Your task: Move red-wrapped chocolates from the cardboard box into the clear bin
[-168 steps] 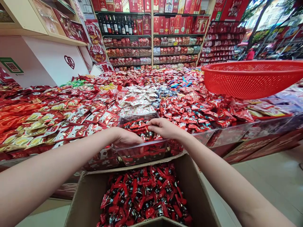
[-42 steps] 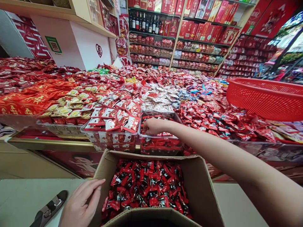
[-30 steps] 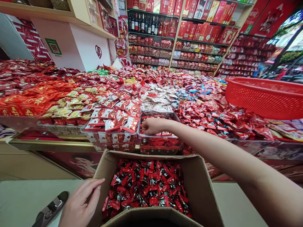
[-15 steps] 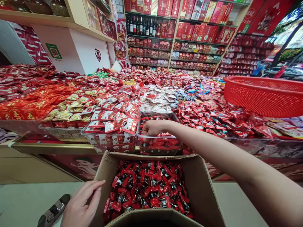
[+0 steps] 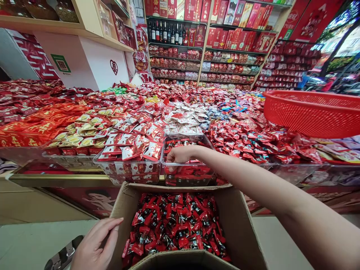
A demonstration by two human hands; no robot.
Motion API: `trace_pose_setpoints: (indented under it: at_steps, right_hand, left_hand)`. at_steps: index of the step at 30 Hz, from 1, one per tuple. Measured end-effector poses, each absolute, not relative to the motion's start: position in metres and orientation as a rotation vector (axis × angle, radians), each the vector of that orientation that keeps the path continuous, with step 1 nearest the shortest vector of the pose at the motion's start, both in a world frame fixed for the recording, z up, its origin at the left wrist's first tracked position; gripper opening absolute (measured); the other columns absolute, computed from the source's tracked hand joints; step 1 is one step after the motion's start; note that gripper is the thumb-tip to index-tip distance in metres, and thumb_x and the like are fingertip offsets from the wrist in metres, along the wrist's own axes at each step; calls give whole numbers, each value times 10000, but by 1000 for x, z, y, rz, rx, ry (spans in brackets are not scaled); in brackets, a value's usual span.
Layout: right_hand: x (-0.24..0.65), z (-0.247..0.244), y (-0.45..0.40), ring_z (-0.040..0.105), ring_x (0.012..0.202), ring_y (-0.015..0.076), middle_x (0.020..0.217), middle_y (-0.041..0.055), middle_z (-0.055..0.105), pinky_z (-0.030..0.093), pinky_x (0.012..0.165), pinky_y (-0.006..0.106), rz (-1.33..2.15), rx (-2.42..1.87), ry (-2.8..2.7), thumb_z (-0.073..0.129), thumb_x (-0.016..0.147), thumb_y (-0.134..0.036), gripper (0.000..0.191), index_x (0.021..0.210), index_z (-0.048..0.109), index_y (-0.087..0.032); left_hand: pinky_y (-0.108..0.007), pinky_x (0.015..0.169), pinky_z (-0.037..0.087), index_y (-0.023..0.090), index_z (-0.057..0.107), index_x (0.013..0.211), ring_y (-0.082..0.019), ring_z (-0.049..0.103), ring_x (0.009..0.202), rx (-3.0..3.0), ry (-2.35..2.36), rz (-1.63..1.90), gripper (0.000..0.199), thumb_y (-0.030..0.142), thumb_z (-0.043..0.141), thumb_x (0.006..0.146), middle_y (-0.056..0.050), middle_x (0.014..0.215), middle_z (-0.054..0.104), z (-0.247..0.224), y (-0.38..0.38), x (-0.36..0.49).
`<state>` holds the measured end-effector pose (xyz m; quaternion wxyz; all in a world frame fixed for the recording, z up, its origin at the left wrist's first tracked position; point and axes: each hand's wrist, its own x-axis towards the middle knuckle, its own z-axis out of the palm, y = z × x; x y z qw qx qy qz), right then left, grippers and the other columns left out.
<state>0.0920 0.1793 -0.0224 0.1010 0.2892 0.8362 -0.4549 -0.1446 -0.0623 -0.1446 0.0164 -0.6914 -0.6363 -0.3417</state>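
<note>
A cardboard box [image 5: 250, 228] stands open below me, holding a heap of red-and-black wrapped candies [image 5: 174, 221]. My left hand [image 5: 97, 242] is closed at the box's left edge, with thumb and finger meeting there. My right hand [image 5: 180, 155] reaches over the box into a clear plastic bin [image 5: 188, 182] on the display counter. Its fingers are curled down inside the bin, behind the front wall. Red-and-black candies [image 5: 194, 173] like those in the box show through that wall. Whatever the right fingers hold is hidden.
Left of the bin stands another clear bin [image 5: 126, 172] of white-and-red packets. Red wrapped sweets [image 5: 242, 138] are piled to its right, near a red plastic basket [image 5: 312, 112]. Shelves [image 5: 201, 67] with bottles and boxes rise behind. A dark strapped object [image 5: 63, 255] is at lower left.
The view has shifted slightly. My right hand remains in the bin, with its wrist a little lower over the front rim. My left hand stays at the box edge.
</note>
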Motion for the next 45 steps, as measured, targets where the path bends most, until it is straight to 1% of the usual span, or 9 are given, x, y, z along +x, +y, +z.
trace_pose_setpoints:
  at_steps: [9, 19, 28, 35, 37, 40, 42, 43, 45]
  right_hand:
    - [91, -16, 181, 489, 531, 76, 633, -23, 618, 356, 512, 190, -1236, 787, 2510, 671, 572, -277, 261, 793, 637, -142]
    - [90, -16, 183, 462, 546, 67, 689, -38, 614, 319, 507, 187, -1261, 673, 2502, 655, 590, -275, 252, 805, 626, -148]
    - [86, -16, 189, 475, 593, 77, 721, -33, 612, 320, 521, 184, -1075, 632, 2631, 647, 598, -261, 218, 787, 624, -155]
    - [116, 38, 133, 491, 625, 92, 693, 3, 586, 355, 565, 202, -834, 1068, 3094, 516, 715, -200, 106, 754, 591, -134]
    - [129, 41, 105, 517, 674, 88, 748, -7, 601, 374, 606, 192, -1040, 842, 3049, 482, 744, -193, 115, 776, 587, -157]
    - [137, 0, 77, 553, 702, 92, 813, -20, 625, 397, 615, 189, -1343, 496, 2606, 470, 764, -218, 164, 875, 590, -204]
    - [134, -51, 71, 560, 682, 122, 789, -7, 632, 394, 595, 221, -1174, 616, 2511, 503, 730, -206, 162, 852, 608, -224]
    - [132, -78, 71, 558, 687, 152, 770, 10, 633, 386, 586, 248, -1016, 786, 2508, 530, 699, -201, 144, 808, 619, -231]
    - [131, -124, 74, 554, 681, 192, 751, 43, 630, 375, 557, 278, -953, 905, 2468, 572, 666, -243, 130, 783, 627, -230]
  left_hand:
    - [-269, 723, 476, 241, 589, 871, -179, 601, 809, -2151, -1984, -1040, 161, 284, 489, 752, -26, 886, 624, -147, -61, -146]
    - [-305, 760, 467, 244, 582, 885, -191, 583, 844, -2149, -2003, -1052, 162, 281, 493, 755, -34, 912, 609, -153, -62, -149]
    - [-292, 743, 469, 241, 592, 867, -186, 596, 808, -2134, -1967, -1055, 163, 285, 484, 754, -27, 879, 625, -147, -59, -143]
    - [-303, 726, 443, 226, 581, 903, -187, 590, 794, -2229, -1842, -956, 179, 222, 502, 742, -32, 846, 639, -142, -63, -143]
    - [-308, 738, 425, 244, 581, 943, -184, 583, 824, -2397, -1808, -779, 217, 206, 484, 753, -26, 873, 644, -137, -58, -134]
    - [-305, 839, 392, 220, 550, 1027, -169, 529, 970, -2671, -2160, -280, 280, 181, 367, 819, -55, 1033, 595, -138, -35, -107]
    - [-335, 762, 436, 175, 589, 922, -180, 573, 865, -2639, -2333, -83, 250, 135, 364, 821, -79, 932, 616, -149, -12, -87]
    - [-357, 723, 451, 153, 600, 860, -188, 589, 809, -2617, -2407, 9, 180, 151, 429, 805, -71, 862, 625, -158, 0, -79]
    - [-357, 695, 468, 138, 587, 842, -160, 594, 762, -2601, -2520, 170, 118, 216, 529, 775, -28, 829, 624, -176, 19, -67]
